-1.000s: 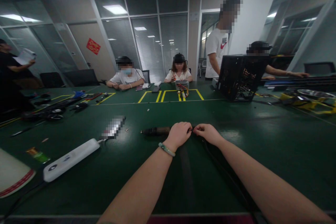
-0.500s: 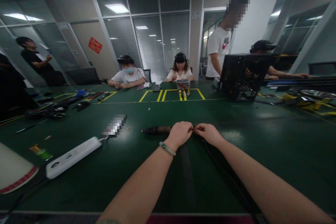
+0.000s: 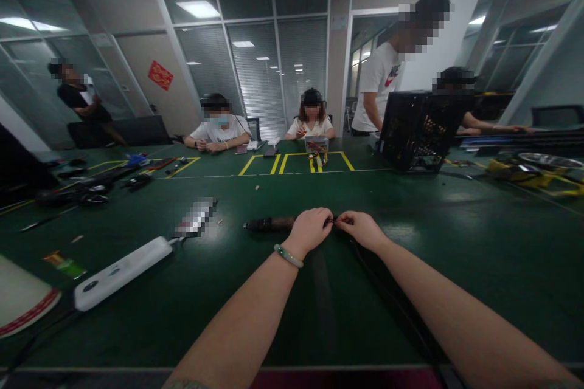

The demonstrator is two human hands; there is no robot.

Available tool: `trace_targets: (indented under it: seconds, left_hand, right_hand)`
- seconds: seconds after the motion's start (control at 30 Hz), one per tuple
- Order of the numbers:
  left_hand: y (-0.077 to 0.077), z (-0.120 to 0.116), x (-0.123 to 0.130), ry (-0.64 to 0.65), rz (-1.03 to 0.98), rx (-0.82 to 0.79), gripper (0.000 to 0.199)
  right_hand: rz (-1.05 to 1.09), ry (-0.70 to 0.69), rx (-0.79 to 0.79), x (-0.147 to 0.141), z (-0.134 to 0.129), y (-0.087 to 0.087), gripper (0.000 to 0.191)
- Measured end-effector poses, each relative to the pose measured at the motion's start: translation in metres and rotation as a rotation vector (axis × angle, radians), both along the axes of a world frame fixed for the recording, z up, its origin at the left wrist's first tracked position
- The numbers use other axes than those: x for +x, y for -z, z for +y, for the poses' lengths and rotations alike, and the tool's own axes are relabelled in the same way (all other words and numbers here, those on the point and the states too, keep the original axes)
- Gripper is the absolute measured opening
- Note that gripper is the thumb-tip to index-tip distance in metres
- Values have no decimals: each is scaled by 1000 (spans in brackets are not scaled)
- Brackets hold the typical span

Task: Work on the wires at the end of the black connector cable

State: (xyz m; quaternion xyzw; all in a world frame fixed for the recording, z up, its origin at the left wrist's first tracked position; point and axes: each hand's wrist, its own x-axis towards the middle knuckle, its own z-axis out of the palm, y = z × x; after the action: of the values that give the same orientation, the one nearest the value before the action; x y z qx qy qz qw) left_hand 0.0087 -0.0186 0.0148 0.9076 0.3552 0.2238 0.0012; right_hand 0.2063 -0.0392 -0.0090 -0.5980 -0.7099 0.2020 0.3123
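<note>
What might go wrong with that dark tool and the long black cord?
The black cord runs beside the right arm toward the near table edge, so a bumped arm might snag it.

The dark cylindrical tool looks round, so it could roll if the left hand let go.

The right hand works fingertip-close to the left, so fingers might bump.

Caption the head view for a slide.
Left hand covers part of a dark cylindrical tool on a green table; right hand alongside.
</note>
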Motion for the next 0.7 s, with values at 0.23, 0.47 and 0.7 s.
trace_targets:
  seconds: [0.23,0.47,0.7]
  left_hand:
    - [-2,-1,-1,36,-31,5,14]
    - [-2,-1,-1,35,-6,10,9]
    - [1,0,-1,29,-29,16,10]
  right_hand:
    - [16,1,-6,1,0,2,18]
    - [14,7,-20,0,-1,0,19]
    - [25,-18,-9,2,1,3,19]
